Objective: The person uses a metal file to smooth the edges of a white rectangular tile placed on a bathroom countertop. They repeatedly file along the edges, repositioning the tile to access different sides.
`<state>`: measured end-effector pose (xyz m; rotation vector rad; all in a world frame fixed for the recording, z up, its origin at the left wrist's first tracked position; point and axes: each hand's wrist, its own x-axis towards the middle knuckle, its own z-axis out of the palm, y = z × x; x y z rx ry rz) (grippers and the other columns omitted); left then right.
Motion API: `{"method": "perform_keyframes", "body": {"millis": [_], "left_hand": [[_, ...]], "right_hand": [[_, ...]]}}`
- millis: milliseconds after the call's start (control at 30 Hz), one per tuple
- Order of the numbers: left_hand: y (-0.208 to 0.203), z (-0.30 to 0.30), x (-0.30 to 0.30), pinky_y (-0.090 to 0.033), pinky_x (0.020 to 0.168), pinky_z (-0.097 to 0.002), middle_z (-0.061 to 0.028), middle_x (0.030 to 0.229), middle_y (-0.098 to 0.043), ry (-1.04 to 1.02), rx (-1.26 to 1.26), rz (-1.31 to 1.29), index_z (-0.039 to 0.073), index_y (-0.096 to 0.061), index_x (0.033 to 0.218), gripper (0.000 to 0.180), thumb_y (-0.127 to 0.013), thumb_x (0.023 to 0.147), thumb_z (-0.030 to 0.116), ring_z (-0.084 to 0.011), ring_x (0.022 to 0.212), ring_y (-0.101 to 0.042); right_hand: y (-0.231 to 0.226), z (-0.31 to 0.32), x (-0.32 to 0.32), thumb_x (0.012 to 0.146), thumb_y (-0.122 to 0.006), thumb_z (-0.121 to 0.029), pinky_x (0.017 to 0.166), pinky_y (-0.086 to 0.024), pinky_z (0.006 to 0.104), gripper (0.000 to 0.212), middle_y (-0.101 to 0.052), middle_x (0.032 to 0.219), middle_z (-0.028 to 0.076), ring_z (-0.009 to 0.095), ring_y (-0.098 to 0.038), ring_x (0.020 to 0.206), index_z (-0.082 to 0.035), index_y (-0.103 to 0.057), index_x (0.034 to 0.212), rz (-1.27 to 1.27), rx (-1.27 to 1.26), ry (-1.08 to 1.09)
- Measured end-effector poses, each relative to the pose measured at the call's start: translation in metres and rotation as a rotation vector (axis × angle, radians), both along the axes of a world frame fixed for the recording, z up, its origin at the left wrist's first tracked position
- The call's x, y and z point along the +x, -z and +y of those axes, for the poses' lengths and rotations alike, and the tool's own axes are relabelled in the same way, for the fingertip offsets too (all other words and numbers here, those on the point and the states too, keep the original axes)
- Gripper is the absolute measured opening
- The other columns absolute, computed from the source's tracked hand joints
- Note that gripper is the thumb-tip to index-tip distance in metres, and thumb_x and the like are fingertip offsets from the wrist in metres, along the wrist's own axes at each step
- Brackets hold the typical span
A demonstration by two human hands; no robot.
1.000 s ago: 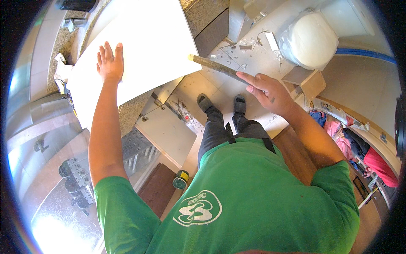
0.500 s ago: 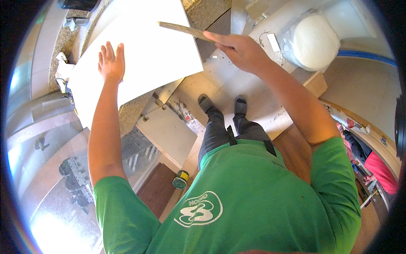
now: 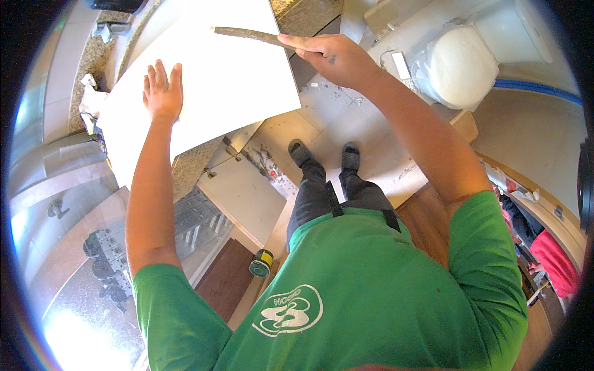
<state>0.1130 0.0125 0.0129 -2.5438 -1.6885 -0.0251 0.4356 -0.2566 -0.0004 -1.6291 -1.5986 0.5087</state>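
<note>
In the head view, the left forearm reaches up from the lower left, nearly straight, and the left hand (image 3: 163, 98) lies flat on the white panel (image 3: 235, 93), palm down, fingers extended and slightly parted, thumb out toward the right; it grasps nothing. The panel lies across the granite counter (image 3: 190, 171), one corner jutting out over the floor (image 3: 331, 117). The right arm, bent at the elbow, slants up and leftward from the green sleeve (image 3: 486, 247). The right hand (image 3: 328, 57) is closed around the near end of a dark bar (image 3: 250, 34), back of the hand showing, index finger stretched along it. The bar points left over the panel, near its far part, its paler tip well apart from the left hand; whether it touches the surface, I cannot tell. Both slippers (image 3: 300, 153) stand on the floor below the panel's jutting corner.
</note>
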Motion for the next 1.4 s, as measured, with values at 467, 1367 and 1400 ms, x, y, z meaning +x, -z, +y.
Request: {"method": "perform_keyframes", "body": {"millis": [467,1367,1400], "left_hand": [[0.002,-0.003,-0.001,-0.008,0.129,-0.0522,-0.0103,0.173,-0.017,-0.01,0.005,-0.018,0.02,-0.022,0.167,0.087,-0.027,0.1,0.077,-0.0292,0.161,-0.01],[0.0,0.006,0.0,-0.011,0.128,-0.0531,-0.0142,0.173,-0.017,-0.004,0.002,-0.013,0.017,-0.023,0.166,0.091,-0.03,0.099,0.078,-0.0342,0.16,-0.011],[-0.001,0.009,0.001,-0.012,0.128,-0.0534,-0.0148,0.173,-0.016,-0.011,-0.012,0.023,0.017,-0.023,0.166,0.092,-0.03,0.099,0.078,-0.0357,0.16,-0.011]], "right_hand": [[0.002,0.01,0.012,0.104,-0.059,-0.026,0.063,-0.051,0.0417,0.043,-0.064,0.078,0.021,0.032,-0.062,0.063,-0.034,-0.058,0.146,-0.04,-0.026,0.044],[-0.03,-0.076,-0.005,0.104,-0.06,-0.015,0.072,-0.049,0.0274,0.045,-0.067,0.085,0.011,0.015,-0.055,0.069,-0.024,-0.059,0.148,0.211,-0.262,0.166],[-0.03,-0.088,-0.007,0.104,-0.061,-0.013,0.073,-0.049,0.0272,0.046,-0.068,0.088,0.012,0.016,-0.056,0.071,-0.023,-0.059,0.149,0.241,-0.322,0.182]]}}
